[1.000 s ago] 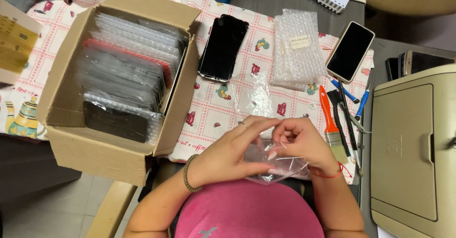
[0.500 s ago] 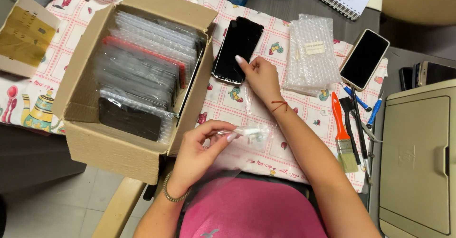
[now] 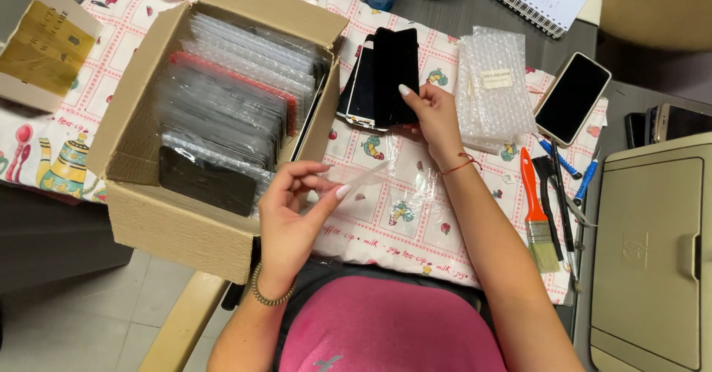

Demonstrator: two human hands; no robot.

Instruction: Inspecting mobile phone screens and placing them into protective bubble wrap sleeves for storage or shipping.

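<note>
Right hand (image 3: pixel 430 112): closed on black phone screen (image 3: pixel 393 75), twelve o'clock, tilted above desk (image 3: pixel 386 216). Left hand (image 3: pixel 293 216): pinching clear film (image 3: pixel 363 180), six o'clock. Risk: one-handed edge grip; screen may slip, crack.

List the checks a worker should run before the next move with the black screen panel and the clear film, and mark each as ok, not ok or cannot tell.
1. Right hand grips the black screen panel: ok, fingers on its lower edge, panel tilted up off the table.
2. Left hand holds the clear film: ok, pinched between fingertips.
3. Film free of dust: cannot tell.
4. Panel clear of the second panel beneath: cannot tell, they overlap.
5. Tablecloth space ahead of the person is free: ok.
6. Brush within reach: ok, beside the right forearm.
</note>
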